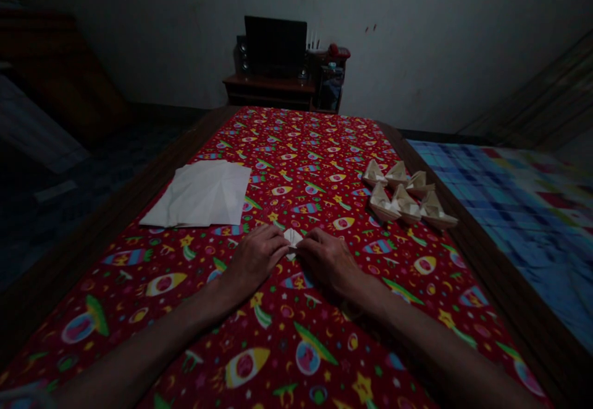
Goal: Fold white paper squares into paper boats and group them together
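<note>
Between my two hands is a small piece of folded white paper (293, 236), low over the patterned red cloth. My left hand (260, 249) pinches its left side between thumb and fingers. From the other side my right hand (328, 254) pinches the right edge. The fingertips cover both ends of the paper, so only its middle shows. To the left, beyond my left hand, lies a fanned stack of pale paper sheets (204, 194). Several folded paper boats (407, 204) stand in two rows to the right.
The red cloth (301, 310) with rockets and stars covers a table with a dark wooden edge (523, 310). A desk with a dark monitor (275, 47) and a red telephone (339, 52) stands against the wall. At right is a blue checked sheet (500, 211).
</note>
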`<state>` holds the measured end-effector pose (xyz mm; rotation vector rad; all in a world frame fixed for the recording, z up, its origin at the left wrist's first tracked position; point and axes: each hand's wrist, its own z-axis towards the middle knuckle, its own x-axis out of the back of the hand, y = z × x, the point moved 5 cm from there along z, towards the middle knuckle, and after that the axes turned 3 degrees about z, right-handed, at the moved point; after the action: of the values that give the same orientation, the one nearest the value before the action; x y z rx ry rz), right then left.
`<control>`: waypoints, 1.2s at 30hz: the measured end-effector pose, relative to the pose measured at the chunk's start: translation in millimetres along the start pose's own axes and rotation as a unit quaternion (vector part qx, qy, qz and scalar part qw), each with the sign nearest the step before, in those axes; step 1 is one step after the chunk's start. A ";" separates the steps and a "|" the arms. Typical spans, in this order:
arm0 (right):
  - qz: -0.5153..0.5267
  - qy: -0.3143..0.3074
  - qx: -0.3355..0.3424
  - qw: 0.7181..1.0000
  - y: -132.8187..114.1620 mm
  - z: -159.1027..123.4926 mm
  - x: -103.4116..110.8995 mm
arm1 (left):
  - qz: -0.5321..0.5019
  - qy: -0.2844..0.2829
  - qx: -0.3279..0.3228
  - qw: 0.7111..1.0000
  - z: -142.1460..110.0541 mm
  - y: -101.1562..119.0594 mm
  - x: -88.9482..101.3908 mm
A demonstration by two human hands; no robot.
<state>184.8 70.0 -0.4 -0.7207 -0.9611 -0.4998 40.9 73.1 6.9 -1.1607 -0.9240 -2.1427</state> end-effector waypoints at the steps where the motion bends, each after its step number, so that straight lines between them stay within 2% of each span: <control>1: -0.001 0.005 -0.003 1.000 0.8 -0.3 -0.8 | -0.007 -0.001 0.002 1.000 -0.5 -1.6 0.3; 11: -0.041 0.017 -0.009 0.999 2.5 -0.6 -1.4 | -0.036 -0.004 0.037 0.999 -2.2 -9.6 3.4; 21: -0.058 -0.037 -0.065 0.996 6.9 10.2 -2.5 | -0.026 0.000 0.102 0.994 -0.1 -13.5 0.8; 32: -0.083 -0.032 -0.042 0.995 9.8 4.8 -10.5 | 0.080 -0.074 0.100 0.989 3.0 -17.4 -1.1; 36: -0.090 -0.020 -0.032 0.995 5.8 7.6 -6.4 | 0.005 -0.062 0.101 0.993 2.7 -23.3 2.3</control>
<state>181.3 80.0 -5.0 -0.7074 -1.0569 -0.6785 24.5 89.4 2.7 -1.2023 -1.1580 -1.9341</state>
